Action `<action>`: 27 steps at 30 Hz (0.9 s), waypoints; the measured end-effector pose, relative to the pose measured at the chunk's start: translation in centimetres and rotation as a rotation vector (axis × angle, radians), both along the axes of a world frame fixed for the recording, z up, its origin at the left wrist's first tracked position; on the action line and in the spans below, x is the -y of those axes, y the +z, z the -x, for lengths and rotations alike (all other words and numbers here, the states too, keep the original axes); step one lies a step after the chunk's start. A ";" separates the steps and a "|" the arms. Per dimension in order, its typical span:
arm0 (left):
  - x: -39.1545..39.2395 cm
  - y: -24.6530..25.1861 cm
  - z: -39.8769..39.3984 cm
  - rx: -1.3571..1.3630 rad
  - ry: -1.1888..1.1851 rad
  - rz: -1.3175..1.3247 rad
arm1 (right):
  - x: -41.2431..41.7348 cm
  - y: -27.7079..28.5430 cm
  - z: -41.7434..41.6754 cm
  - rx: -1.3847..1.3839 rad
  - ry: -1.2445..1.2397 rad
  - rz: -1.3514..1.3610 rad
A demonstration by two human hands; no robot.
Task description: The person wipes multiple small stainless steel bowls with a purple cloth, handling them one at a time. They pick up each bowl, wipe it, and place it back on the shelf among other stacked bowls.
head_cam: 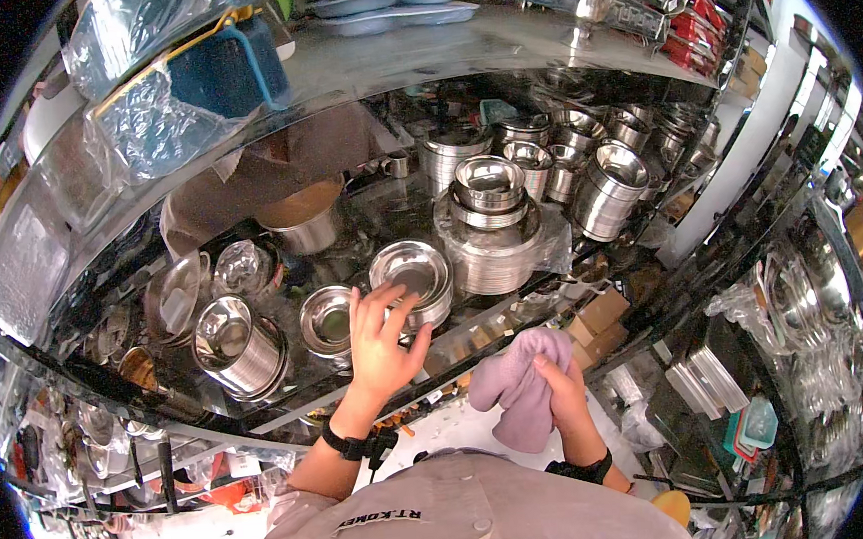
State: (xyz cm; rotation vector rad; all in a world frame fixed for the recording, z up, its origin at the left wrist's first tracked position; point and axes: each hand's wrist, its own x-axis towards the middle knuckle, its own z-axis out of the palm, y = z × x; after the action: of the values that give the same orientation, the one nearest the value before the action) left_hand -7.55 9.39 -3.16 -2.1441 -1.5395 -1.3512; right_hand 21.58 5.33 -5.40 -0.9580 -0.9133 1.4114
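My right hand [569,394] grips a bunched purple cloth [520,390] in front of the shelf edge. Fingers apart, my left hand [385,339] reaches over the shelf. Its fingertips overlap the near side of a stack of steel bowls [410,263]; whether they touch it I cannot tell. Just left of that hand stands a smaller steel bowl [325,322], partly hidden by the fingers. Further left, a tall stack of steel bowls [232,345] leans slightly on the dark shelf [349,263].
Right of the bowls stands a plastic-wrapped stack of steel plates [490,266] with bowls on top. Several steel cup stacks [611,184] fill the back right. A steel pot [306,225] sits behind. An upper shelf [418,52] holding trays overhangs the back. Cardboard boxes [598,322] lie below.
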 end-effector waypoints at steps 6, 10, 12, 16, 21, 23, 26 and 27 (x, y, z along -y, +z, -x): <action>3.0 -1.1 3.0 0.006 0.318 0.086 | -0.7 -0.3 2.9 0.028 0.052 -0.050; 4.5 -4.3 5.4 -0.170 0.430 0.376 | -0.8 -0.7 4.8 0.029 0.099 0.002; 4.9 -5.0 6.3 -0.173 0.393 0.371 | -0.9 -1.2 5.5 0.023 0.122 0.015; 5.1 -4.6 7.2 -0.165 0.361 0.344 | -1.0 -1.4 6.4 0.036 0.178 0.000; 5.0 -4.2 7.8 -0.111 0.351 0.249 | -0.9 -1.6 6.5 0.057 0.162 -0.001; 5.1 -3.4 7.8 -0.078 0.350 0.183 | -1.0 -1.6 6.4 0.058 0.153 -0.005; 5.4 -1.6 7.2 -0.062 0.301 0.001 | -0.9 -2.1 6.1 0.003 0.164 0.029; 5.6 -0.9 7.0 -0.061 0.279 -0.054 | -0.9 -2.2 5.9 -0.023 0.170 0.041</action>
State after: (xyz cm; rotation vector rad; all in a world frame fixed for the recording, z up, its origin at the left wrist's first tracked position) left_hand -14.57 3.83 -4.09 -1.8381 -1.6818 -1.2086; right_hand 15.66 6.26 -7.62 -0.9089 -0.9702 1.5870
